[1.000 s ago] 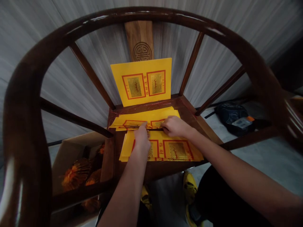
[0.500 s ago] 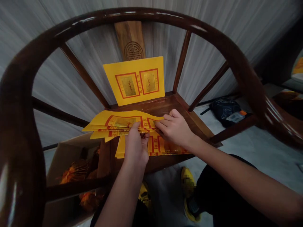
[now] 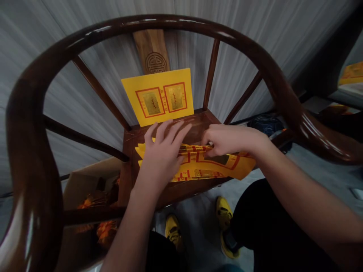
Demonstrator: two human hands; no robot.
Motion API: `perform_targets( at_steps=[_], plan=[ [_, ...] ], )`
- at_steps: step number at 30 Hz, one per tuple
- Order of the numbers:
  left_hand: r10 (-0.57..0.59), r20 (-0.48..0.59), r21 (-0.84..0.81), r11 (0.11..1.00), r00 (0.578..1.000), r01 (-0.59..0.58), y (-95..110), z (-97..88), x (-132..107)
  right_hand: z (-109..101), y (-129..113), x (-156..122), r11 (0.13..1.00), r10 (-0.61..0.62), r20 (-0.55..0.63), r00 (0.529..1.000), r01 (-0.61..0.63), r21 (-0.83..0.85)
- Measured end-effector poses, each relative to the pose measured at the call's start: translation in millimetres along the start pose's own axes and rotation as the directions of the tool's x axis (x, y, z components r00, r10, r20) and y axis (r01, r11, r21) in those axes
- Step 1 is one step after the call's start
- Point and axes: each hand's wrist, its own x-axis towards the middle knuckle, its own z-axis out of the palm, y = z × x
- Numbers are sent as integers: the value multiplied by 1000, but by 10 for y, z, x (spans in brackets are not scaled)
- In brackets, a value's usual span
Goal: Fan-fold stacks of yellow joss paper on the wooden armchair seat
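Yellow joss paper sheets (image 3: 239, 166) with red borders and gold panels are pinched along their upper edge by my right hand (image 3: 231, 139). They sit low over the chair seat, their right end jutting toward the front. Beneath and in front of them shows more joss paper in a pile (image 3: 195, 174), partly covered. My left hand (image 3: 163, 153) is open over the left end of the sheets, fingers spread and pointing away from me. Whether its thumb or palm touches the paper is hard to tell. One flat joss paper sheet (image 3: 178, 109) stands upright against the chair back.
A dark wooden chair (image 3: 170, 23) curves its armrests around both my arms. Left of the seat, a cardboard box (image 3: 93, 170) holds orange flower-like items (image 3: 106, 231). A dark bag (image 3: 265, 124) lies on the floor at right. My yellow shoes are below the seat.
My left hand has let go of the sheets and spread its fingers. The held sheets have shifted right and stand more upright, with my right hand still pinching them.
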Motion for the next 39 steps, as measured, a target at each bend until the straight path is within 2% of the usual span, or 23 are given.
perform_targets(
  at_steps=[3, 5, 8, 12, 15, 19, 26, 28, 30, 32, 34, 36, 39],
  plan=[
    [-48, 188, 60, 998, 981, 37, -197, 123, -14, 133, -9, 29, 999, 13, -25, 1000, -14, -52],
    [-59, 209, 96, 995, 976, 39, -250, 190, -35, 202, -30, 26, 996, 12, -50, 999, -16, -93],
    [1, 207, 88, 996, 978, -20, -234, 253, -41, 291, -72, 32, 985, -10, -59, 998, -1, -173],
    [-6, 324, 108, 994, 946, -31, -173, 285, -13, 372, -103, 67, 966, -71, -63, 995, 53, -251],
    [9, 371, 145, 987, 928, -67, -159, 266, 1, 359, -90, 49, 964, -104, -68, 992, 84, -251],
    [-9, 378, 185, 981, 926, -66, -184, 247, -19, 340, 28, -43, 983, -29, -65, 997, 17, -185],
    [-139, 439, 225, 974, 888, 42, -319, 229, -130, 414, 369, -260, 995, 89, -10, 996, -89, -51],
    [-175, 457, 213, 974, 872, 84, -403, 189, -190, 402, 438, -364, 995, 101, -15, 995, -101, 22],
    [-213, 450, 182, 973, 867, 144, -517, 146, -263, 413, 492, -482, 979, 118, -26, 993, -112, 168],
    [-282, 417, 99, 959, 864, 265, -644, 113, -339, 473, 525, -602, 919, 185, -72, 980, -146, 367],
    [-398, 371, -52, 893, 839, 447, -753, 93, -408, 585, 532, -713, 805, 306, -121, 944, -189, 562],
    [-523, 330, -218, 768, 786, 602, -817, 86, -463, 735, 519, -811, 665, 440, -146, 886, -212, 716],
    [-654, 297, -455, 544, 696, 705, -816, 105, -526, 988, 483, -910, 442, 627, -169, 760, -168, 881]
  ],
)
